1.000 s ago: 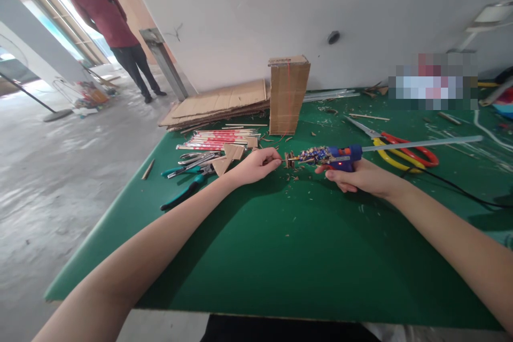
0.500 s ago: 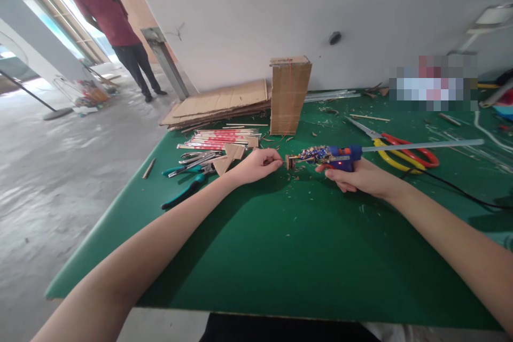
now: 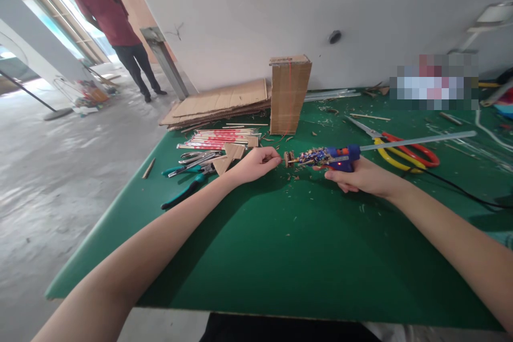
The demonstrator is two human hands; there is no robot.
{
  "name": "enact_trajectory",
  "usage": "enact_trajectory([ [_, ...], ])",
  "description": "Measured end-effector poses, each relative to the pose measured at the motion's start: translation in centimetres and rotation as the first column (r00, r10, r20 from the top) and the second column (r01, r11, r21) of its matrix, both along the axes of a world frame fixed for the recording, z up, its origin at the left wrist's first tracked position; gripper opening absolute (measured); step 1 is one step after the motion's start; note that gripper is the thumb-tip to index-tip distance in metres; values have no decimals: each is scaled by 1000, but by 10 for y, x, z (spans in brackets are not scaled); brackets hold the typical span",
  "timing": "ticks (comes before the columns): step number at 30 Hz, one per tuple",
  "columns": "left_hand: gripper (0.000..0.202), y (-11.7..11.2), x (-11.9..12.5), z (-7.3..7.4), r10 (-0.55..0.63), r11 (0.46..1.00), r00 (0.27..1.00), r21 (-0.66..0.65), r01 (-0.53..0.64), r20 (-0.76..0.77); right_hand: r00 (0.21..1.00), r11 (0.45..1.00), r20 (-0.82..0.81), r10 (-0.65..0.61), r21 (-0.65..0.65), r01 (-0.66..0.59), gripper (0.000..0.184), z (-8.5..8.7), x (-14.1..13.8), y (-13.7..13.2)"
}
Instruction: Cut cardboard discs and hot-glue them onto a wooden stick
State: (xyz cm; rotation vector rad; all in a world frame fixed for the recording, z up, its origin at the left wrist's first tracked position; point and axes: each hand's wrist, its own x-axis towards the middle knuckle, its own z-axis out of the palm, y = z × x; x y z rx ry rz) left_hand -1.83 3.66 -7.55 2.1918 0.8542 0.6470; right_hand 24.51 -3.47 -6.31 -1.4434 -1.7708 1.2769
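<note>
Head view: in front of the upright cardboard box [image 3: 290, 99], your left hand [image 3: 259, 165] pinches a small cardboard piece [image 3: 286, 159], your right hand [image 3: 358, 175] grips a glue gun [image 3: 333, 155]; apparently gluing, next needing steady aim.

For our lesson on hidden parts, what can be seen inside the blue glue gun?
A pale glue stick juts from the back of the blue glue gun in the right hand; anything inside is covered from view.

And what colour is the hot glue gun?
The hot glue gun is mainly blue, front mottled; head view.
</note>
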Motion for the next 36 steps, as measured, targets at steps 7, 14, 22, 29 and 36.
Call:
enact_trajectory([
  [7, 27, 3, -1, -2, 29, 1000, 1000, 1, -29, -7, 1000, 1000, 2, 19, -11, -19, 42, -3, 2, 2],
  [14, 26, 3, 0, -2, 27, 1000, 1000, 12, -27, -12, 985, 999, -170, 28, -12, -31, 36, -7, 4, 2],
  [22, 26, 3, 0, -2, 15, 999, 1000, 40, -14, -24, 991, 999, -131, 28, -25, -32, 33, -6, 2, 2],
  [29, 25, 1, 0, -1, 0, 998, 1000, 58, 1, -27, 997, 998, -58, 55, 42, -53, 29, -9, 4, 4],
  [36, 22, 1, 1, -1, -1, 999, 1000, 46, 2, -28, 999, 996, -17, 50, 69, -49, 29, -12, 4, 5],
])
